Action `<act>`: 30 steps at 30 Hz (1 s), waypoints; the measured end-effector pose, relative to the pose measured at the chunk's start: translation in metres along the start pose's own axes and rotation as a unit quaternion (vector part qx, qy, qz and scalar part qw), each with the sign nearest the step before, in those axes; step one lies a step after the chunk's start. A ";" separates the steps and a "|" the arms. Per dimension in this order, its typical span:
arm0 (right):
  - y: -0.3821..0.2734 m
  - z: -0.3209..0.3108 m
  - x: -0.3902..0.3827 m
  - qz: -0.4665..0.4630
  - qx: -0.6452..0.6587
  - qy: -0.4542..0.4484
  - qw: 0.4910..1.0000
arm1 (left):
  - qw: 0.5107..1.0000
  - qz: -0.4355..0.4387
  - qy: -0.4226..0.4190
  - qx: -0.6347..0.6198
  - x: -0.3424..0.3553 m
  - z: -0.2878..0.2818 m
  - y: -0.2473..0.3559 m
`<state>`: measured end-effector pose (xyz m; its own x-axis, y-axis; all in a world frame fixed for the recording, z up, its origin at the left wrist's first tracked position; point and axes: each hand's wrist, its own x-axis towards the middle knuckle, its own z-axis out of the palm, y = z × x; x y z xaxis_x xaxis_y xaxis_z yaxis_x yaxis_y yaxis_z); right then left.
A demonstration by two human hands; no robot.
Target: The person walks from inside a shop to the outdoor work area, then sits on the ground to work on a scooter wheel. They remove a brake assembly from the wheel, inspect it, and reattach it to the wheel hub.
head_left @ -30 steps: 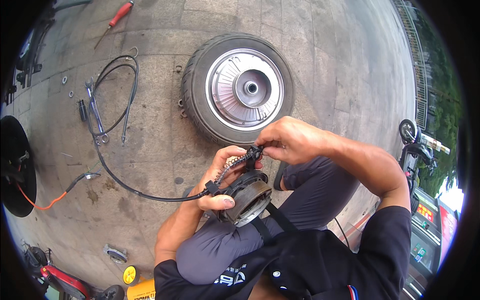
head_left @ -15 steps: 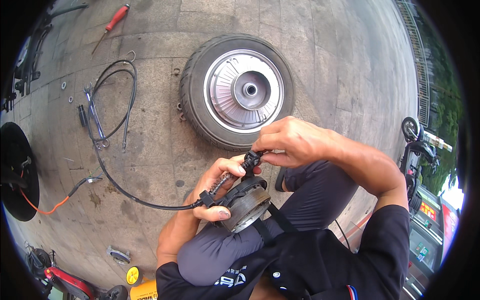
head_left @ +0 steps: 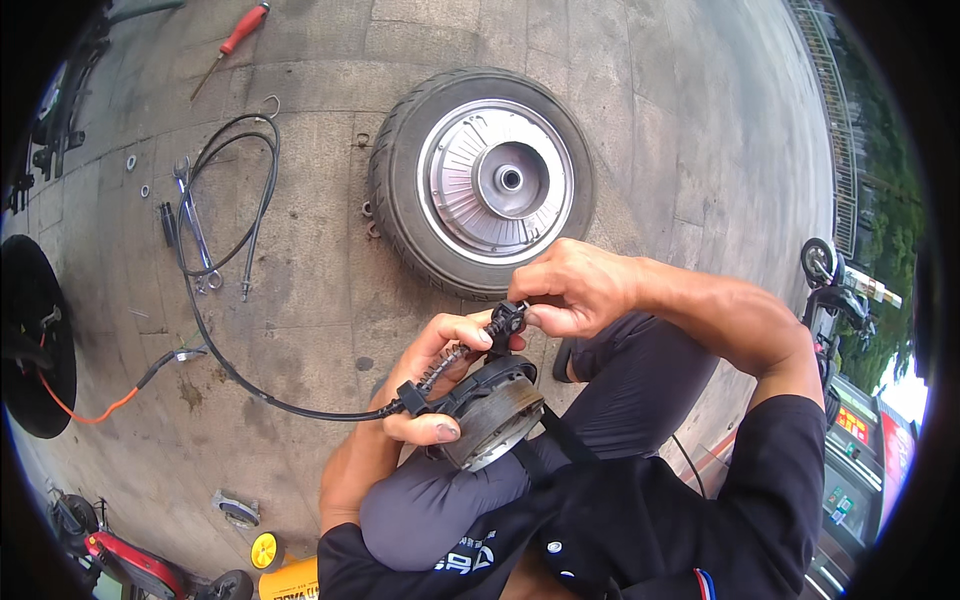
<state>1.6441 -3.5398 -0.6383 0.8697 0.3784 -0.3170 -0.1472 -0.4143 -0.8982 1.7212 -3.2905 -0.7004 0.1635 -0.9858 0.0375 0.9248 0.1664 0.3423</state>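
My left hand (head_left: 430, 380) grips a round metal drum brake assembly (head_left: 493, 420) with a black bracket, held over my bent left leg. A coiled spring (head_left: 442, 365) lies along the bracket, where a black cable (head_left: 310, 410) runs in from the left. My right hand (head_left: 570, 290) pinches at the small black fitting (head_left: 507, 320) at the spring's upper end; what exactly sits between its fingertips is partly hidden. Just beyond both hands a wheel with a silver hub (head_left: 480, 115) lies flat on the pavement.
Left on the pavement (head_left: 680, 130) lie a red screwdriver (head_left: 240, 30), wrenches (head_left: 195, 230), washers (head_left: 131, 162), the looped cable and an orange wire (head_left: 90, 415). A red scooter (head_left: 120, 550) and yellow object (head_left: 285, 580) are at lower left; another scooter (head_left: 825, 300) is at right.
My left hand and the brake assembly have shifted down and slightly left. Its upper fingers are now higher on the spring. My right hand stays pinched at the fitting, slightly shifted.
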 end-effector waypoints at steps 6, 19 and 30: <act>-0.009 -0.001 0.003 -0.131 -0.125 0.058 0.982 | 0.996 -0.005 0.002 -0.094 -0.007 0.009 0.006; -0.017 -0.006 0.005 -0.030 0.030 -0.005 0.999 | 0.999 -0.026 -0.036 0.010 -0.013 -0.004 0.002; -0.002 -0.002 -0.001 0.014 0.142 0.017 0.990 | 0.994 -0.066 -0.040 0.081 -0.003 -0.002 0.005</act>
<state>1.6444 -3.5412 -0.6360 0.8779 0.3394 -0.3377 -0.2947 -0.1727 -0.9399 1.7264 -3.2863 -0.7008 0.0113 -0.9984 0.0546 0.8673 0.0370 0.4964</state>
